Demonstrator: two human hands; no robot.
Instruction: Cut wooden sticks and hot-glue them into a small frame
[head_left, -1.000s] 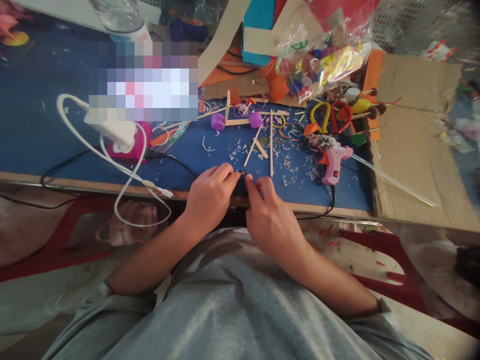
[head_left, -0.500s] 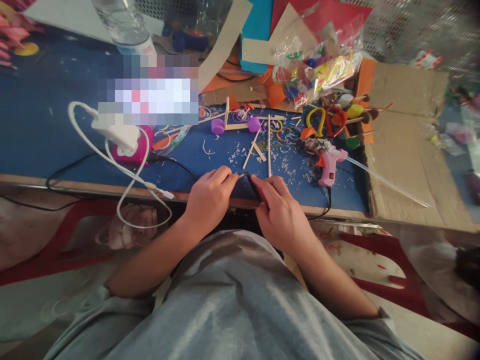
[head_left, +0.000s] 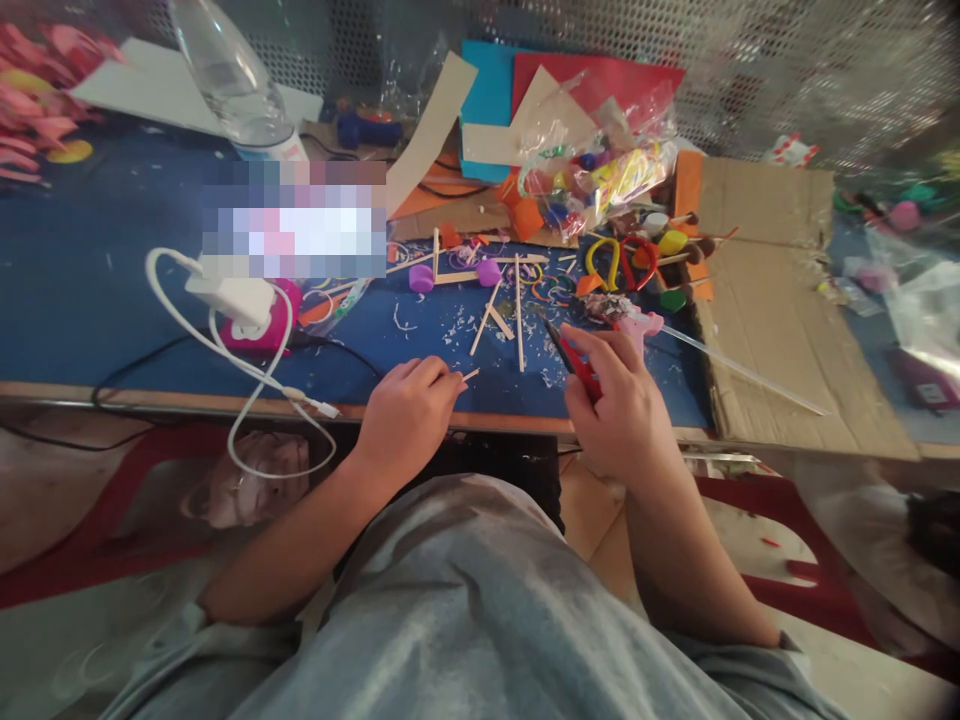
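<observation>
Left hand (head_left: 409,415): thumb and forefinger pinched together on a short stick (head_left: 470,376), the other fingers curled in, just over the near edge of the tabletop (head_left: 75,300).
Right hand (head_left: 622,410): wrapped round a red-and-black tool (head_left: 576,365), forefinger laid along it, well apart from the left hand.
Short stick: a slim, pale piece, wood by the look of it; only its end juts from the left fingertips, pointing toward the right hand. The rest is hidden in the grip, and from where I stand I can't tell how clean that end is.
Red-and-black tool: held at a slant, dark tip angled away from the person and off to the left, touching nothing that I can see; cutter or pliers, I can't say.
Step in hand: I'd judge it to be trimming small pieces, with tool and stick apart at this instant.
Next cut: another one would call for bringing the tip back to the stick and keeping the pinching fingers clear of it.
Loose sticks: one long stick (head_left: 518,315) lies just beyond the hands, with two shorter ones crossing beside it.
Purple caps: one cap (head_left: 421,279) and another (head_left: 489,272) sit at either end of a stick frame (head_left: 456,279).
Right side: a pink glue gun (head_left: 641,325) lies partly hidden behind the right hand, near a sheet of cardboard (head_left: 772,320).
Left side: a white charger (head_left: 232,300) is plugged into a magenta socket block (head_left: 270,320).
</observation>
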